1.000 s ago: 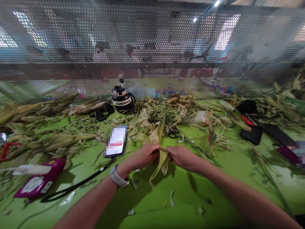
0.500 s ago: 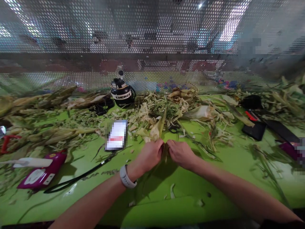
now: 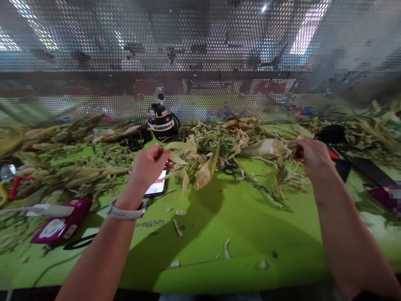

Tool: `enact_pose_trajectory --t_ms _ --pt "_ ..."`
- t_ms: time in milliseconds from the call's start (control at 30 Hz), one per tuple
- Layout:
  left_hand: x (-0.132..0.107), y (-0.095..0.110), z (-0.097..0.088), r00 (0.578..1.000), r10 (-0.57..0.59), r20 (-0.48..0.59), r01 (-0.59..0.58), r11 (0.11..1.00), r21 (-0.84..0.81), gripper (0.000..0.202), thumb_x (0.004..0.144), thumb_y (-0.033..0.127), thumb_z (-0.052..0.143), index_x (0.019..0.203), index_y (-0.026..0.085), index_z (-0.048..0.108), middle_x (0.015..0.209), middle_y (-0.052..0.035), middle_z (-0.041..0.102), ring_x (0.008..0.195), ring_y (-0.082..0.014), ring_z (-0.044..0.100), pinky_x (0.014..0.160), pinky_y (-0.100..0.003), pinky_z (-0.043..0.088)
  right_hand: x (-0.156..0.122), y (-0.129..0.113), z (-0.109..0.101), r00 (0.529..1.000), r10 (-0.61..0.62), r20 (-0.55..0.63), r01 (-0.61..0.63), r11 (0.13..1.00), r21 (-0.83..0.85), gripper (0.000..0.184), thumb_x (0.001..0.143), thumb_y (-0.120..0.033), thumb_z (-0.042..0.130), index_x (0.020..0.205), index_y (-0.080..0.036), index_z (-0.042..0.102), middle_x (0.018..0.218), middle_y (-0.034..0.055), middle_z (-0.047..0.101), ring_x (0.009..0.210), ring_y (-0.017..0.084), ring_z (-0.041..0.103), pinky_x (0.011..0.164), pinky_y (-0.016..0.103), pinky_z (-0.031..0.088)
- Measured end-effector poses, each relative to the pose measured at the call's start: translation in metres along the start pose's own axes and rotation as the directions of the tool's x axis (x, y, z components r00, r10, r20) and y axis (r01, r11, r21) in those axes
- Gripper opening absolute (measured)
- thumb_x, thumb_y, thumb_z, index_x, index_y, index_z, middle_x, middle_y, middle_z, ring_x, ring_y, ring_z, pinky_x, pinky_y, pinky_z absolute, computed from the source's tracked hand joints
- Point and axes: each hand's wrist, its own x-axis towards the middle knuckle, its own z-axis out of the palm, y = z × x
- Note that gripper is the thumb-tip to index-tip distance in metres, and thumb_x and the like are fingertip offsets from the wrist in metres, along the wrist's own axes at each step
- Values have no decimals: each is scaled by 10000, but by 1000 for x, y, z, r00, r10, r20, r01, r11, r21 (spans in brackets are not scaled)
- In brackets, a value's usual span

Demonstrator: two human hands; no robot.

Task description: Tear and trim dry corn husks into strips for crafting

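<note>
My left hand [image 3: 148, 167] is above the phone [image 3: 156, 187], its fingers closed on a pale green strip of corn husk [image 3: 180, 146] that sticks out to the right. A small dark red thing shows under its fingertips, too unclear to name. Far to the right, my right hand [image 3: 310, 156] is held with curled fingers beside a whitish husk piece [image 3: 266, 147]; what it grips, if anything, is hidden. Between the hands, nearer the middle, lies a folded yellowish husk [image 3: 205, 173] with a pointed tip.
Shredded husk [image 3: 216, 140] is heaped along the back of the green table [image 3: 238, 234], before a perforated metal screen [image 3: 200, 46]. A black "ENERGY" jug [image 3: 163, 123] stands there. At left lie a purple device [image 3: 64, 221] and a red-handled tool [image 3: 19, 184]; at right, dark flat objects [image 3: 369, 169].
My hands were together at the middle with a husk between them. They have moved apart, left hand to the left over the phone, right hand to the right beside the husk heap.
</note>
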Motion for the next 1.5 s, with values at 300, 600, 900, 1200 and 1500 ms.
enact_pose_trajectory --t_ms 300,600,900,1200,1500 --pt "-37 -9 78 552 -157 819 439 890 -126 236 690 216 680 888 89 656 665 -49 684 542 -103 615 544 -223 493 -45 6 62 480 136 867 -37 990 -135 319 688 -419 653 567 -158 517 441 -40 525 374 61 437 391 193 314" --pt "-15 -1 33 835 -143 532 49 981 186 317 728 462 609 648 157 632 583 -38 624 495 -131 562 482 -251 395 -42 0 59 596 66 800 91 985 -149 342 693 -466 650 806 -145 611 607 -29 562 502 73 506 497 218 427" --pt "-8 -8 28 943 118 312 -201 947 249 237 777 377 552 684 171 621 533 15 550 486 -103 465 477 -213 323 -59 -5 73 598 4 802 103 991 -81 308 749 -445 615 787 -141 583 610 -28 550 521 75 516 531 230 433" --pt "-41 -3 83 853 132 505 55 939 -338 604 777 346 595 1321 176 394 686 18 592 545 -86 494 498 -198 404 -99 -10 103 585 -255 770 12 952 307 315 798 -440 575 866 -133 591 832 25 616 795 134 569 726 271 449" --pt "-44 -11 89 845 83 528 110 940 -323 612 779 371 589 1317 155 393 812 -32 627 713 -132 564 617 -238 451 -99 -7 104 728 -168 665 -148 908 392 276 664 -315 730 731 -158 513 661 -41 558 608 87 549 587 225 442"
